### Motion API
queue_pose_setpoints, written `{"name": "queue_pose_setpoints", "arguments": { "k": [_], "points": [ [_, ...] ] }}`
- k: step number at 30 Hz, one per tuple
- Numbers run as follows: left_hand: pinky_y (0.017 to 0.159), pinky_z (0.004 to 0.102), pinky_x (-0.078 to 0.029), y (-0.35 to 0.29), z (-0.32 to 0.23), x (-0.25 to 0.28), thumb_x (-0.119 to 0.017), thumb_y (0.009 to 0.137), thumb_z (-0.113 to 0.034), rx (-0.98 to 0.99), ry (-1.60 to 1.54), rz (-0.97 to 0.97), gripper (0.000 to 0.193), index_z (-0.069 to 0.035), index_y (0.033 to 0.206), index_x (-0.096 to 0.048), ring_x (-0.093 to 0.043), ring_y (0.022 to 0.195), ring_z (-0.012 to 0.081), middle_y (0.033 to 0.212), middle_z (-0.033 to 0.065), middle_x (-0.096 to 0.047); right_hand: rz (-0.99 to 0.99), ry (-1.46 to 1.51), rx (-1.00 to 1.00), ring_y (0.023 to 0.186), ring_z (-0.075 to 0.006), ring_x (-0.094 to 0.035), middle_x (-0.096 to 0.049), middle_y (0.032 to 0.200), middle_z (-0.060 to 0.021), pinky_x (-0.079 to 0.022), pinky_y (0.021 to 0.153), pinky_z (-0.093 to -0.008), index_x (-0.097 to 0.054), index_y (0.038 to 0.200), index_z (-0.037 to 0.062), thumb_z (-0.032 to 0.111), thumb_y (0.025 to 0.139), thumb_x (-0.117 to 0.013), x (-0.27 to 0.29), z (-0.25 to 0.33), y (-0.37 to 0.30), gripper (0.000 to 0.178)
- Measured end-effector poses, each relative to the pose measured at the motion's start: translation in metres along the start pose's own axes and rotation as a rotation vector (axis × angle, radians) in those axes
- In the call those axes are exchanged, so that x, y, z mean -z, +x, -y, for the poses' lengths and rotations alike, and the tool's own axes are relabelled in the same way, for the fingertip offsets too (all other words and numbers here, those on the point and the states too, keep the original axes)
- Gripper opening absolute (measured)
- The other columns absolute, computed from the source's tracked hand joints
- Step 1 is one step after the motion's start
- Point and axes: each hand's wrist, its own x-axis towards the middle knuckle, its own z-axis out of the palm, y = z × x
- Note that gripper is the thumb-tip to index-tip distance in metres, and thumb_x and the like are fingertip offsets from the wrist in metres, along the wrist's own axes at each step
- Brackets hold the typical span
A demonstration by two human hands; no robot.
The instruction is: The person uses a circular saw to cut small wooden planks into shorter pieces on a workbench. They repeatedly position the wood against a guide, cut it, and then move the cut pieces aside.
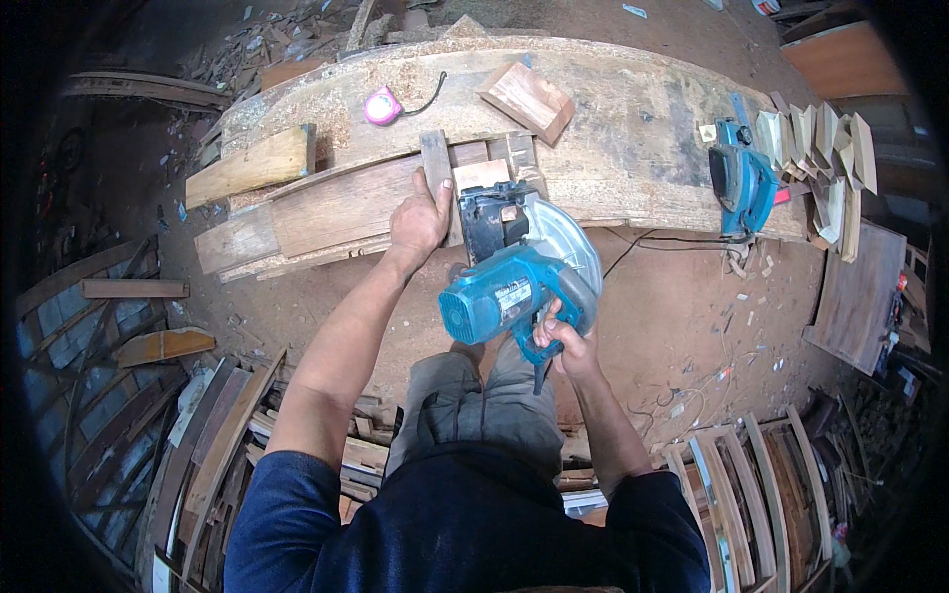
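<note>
My right hand [565, 341] is wrapped around the rear handle of a teal circular saw [499, 292], whose silver blade guard faces right. The saw's dark base plate [482, 225] rests at the near edge of the workbench, over the end of a pale wood piece [481, 176]. With its thumb and fingers on either side, my left hand [420, 222] grips a short wooden strip [434, 156] that lies crosswise over a long brown board [341, 208]. The saw blade itself is hidden beneath the guard and body.
A pink tape measure [382, 106] with a black strap and a wooden block [527, 101] lie on the sawdust-strewn workbench [643, 128]. At its right end sit a teal electric planer [743, 183] and several stacked wood pieces [825, 148]. A power cord [682, 248] runs below the near edge.
</note>
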Motion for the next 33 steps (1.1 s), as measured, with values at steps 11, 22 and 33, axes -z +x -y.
{"name": "queue_pose_setpoints", "arguments": {
  "k": [11,22,33],
  "points": [
    [0.085,0.0556,-0.054,0.0,-0.002,0.004,-0.036,0.105,-0.057,0.009,-0.009,0.023,0.076,0.003,0.152,-0.029,-0.07,0.088,0.0495,0.089,0.0332,-0.071,-0.006,0.044,-0.012,0.063,-0.0167,-0.058,-0.059,0.079,-0.0075,-0.05,0.063,-0.035,-0.056,0.109,-0.0006,-0.001,0.088,-0.065,-0.003,0.002,0.011,0.023],
    [0.081,0.055,-0.055,0.0,-0.002,0.003,-0.037,0.106,-0.055,-0.008,-0.025,0.02,0.073,0.003,0.15,-0.029,-0.071,0.084,0.0479,0.086,0.0316,-0.071,-0.001,0.036,-0.005,0.063,-0.0168,-0.059,-0.058,0.076,-0.0076,-0.05,0.063,-0.0353,-0.055,0.108,-0.001,-0.001,0.087,-0.064,-0.009,0.008,0.022,0.024],
    [0.079,0.0541,-0.055,-0.001,-0.002,0.006,-0.038,0.106,-0.054,-0.011,0.0,0.023,0.073,0.004,0.15,-0.028,-0.071,0.083,0.0468,0.086,0.0298,-0.071,-0.002,0.018,0.006,0.063,-0.0171,-0.058,-0.058,0.075,-0.0078,-0.05,0.062,-0.0355,-0.055,0.107,-0.0012,0.0,0.085,-0.065,-0.015,0.011,0.036,0.024]
  ]
}}
